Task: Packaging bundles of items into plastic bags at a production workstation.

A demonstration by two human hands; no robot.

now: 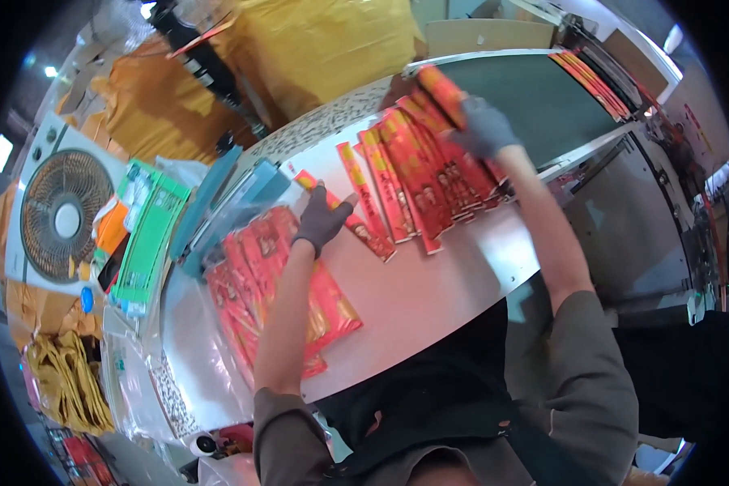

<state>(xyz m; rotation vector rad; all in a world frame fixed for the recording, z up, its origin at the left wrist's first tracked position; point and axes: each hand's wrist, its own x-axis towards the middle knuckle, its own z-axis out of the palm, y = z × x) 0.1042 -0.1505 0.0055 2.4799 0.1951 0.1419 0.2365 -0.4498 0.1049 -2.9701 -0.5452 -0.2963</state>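
Note:
Long, flat red packets with yellow ends point(413, 162) lie overlapped in a fanned row across the pale worktop point(405, 300). My left hand point(324, 220), in a dark grey glove, rests over a single red packet point(368, 239) at the row's left end, thumb and forefinger apart. At the upper right of the row is my right hand point(488, 130), gloved too and smeared by motion. It touches the uppermost packet point(441, 91), and its fingers are too blurred to tell their grip. Beside my left forearm, more red packets point(259, 259) sit under clear plastic film.
A green conveyor belt point(535, 101) adjoins the worktop, with several red strips point(591, 85) at its far end. A blue-grey device point(227, 215) stands on the left, near a green basket point(150, 235) and a fan point(66, 217). Large yellow wrapped bundles point(324, 49) are behind.

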